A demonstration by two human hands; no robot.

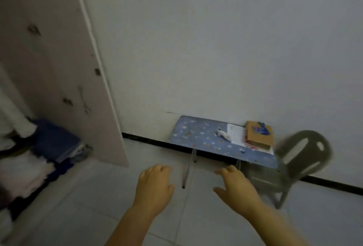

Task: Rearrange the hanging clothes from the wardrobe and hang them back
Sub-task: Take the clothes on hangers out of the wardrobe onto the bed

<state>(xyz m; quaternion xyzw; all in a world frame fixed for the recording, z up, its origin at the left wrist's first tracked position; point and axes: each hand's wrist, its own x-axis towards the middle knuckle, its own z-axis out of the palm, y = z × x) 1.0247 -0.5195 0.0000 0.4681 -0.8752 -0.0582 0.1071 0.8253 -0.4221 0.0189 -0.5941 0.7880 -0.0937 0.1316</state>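
Observation:
The open wardrobe door (pixel 59 69) stands at the left, pale and tall. Behind it, at the far left, I see the wardrobe's inside with folded clothes (pixel 25 169) in white and a dark blue stack (pixel 57 139); a white garment (pixel 11 108) hangs at the left edge. My left hand (pixel 153 184) and my right hand (pixel 235 186) reach forward over the tiled floor, both empty, fingers loosely bent. Neither touches any clothing. The view is blurred.
A small blue patterned folding table (pixel 198 137) stands against the white wall, carrying a cardboard box (pixel 259 133), papers and a small white object. A grey plastic chair (pixel 300 157) is to its right. Pale floor tiles (pixel 98 206) spread below my hands.

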